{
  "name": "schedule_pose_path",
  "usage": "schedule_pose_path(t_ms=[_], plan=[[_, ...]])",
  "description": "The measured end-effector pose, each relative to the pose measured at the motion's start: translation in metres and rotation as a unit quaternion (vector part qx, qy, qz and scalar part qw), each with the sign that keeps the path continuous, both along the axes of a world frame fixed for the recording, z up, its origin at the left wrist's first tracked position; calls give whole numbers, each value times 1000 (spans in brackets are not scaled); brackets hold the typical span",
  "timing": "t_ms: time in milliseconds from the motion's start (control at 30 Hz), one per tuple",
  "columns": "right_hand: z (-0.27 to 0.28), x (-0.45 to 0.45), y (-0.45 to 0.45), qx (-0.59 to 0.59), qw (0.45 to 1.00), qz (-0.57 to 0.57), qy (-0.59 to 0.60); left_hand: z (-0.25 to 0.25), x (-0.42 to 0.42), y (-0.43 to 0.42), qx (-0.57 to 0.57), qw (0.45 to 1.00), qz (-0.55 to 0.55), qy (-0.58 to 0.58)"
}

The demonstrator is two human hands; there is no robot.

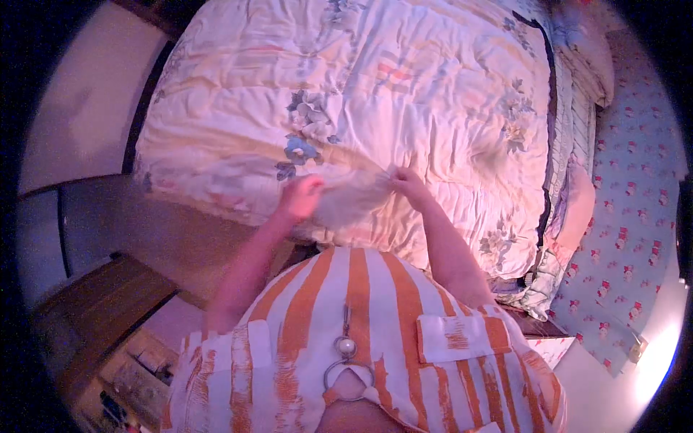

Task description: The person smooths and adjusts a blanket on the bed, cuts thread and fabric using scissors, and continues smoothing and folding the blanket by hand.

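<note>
A pale floral quilt (238,108), wrinkled and printed with grey-blue flowers, spreads over the bed in front of me. My right hand (410,189) is closed in a pinch on the quilt's cloth, near its front side. To its left, my left hand (302,198) is slightly blurred, with its fingers curled closed at the cloth. Between both hands a loose piece of the quilt is drawn up in folds and smeared by motion. The fingertips of the left hand are partly hidden.
Dark trim (550,130) runs along the quilt's right side. Past it lie bunched bedding and a blue wall covering with small red figures (624,238). A brown wooden furniture top (108,310) stands at lower left, with small items below it. A bright light glows at lower right.
</note>
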State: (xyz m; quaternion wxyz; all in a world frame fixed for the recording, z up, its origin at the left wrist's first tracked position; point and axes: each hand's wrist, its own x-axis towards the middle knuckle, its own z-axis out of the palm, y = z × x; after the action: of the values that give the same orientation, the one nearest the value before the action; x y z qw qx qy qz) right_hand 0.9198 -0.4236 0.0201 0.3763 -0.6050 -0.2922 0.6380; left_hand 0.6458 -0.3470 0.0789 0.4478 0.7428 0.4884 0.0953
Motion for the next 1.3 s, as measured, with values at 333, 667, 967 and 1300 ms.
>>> schedule_pose_path(t_ms=[333,667,967,1300], plan=[[22,5,-6,22,999,42,-6,-39,124,-19,-548,788,140,-244],[26,11,-14,236,910,148,-307,-44,137,-38,-570,690,264,-359],[10,23,-9,90,987,122,-58,-47,147,-60,-391,882,143,-223],[-4,6,9,98,937,237,-238,-74,155,-92,-23,988,-119,96]])
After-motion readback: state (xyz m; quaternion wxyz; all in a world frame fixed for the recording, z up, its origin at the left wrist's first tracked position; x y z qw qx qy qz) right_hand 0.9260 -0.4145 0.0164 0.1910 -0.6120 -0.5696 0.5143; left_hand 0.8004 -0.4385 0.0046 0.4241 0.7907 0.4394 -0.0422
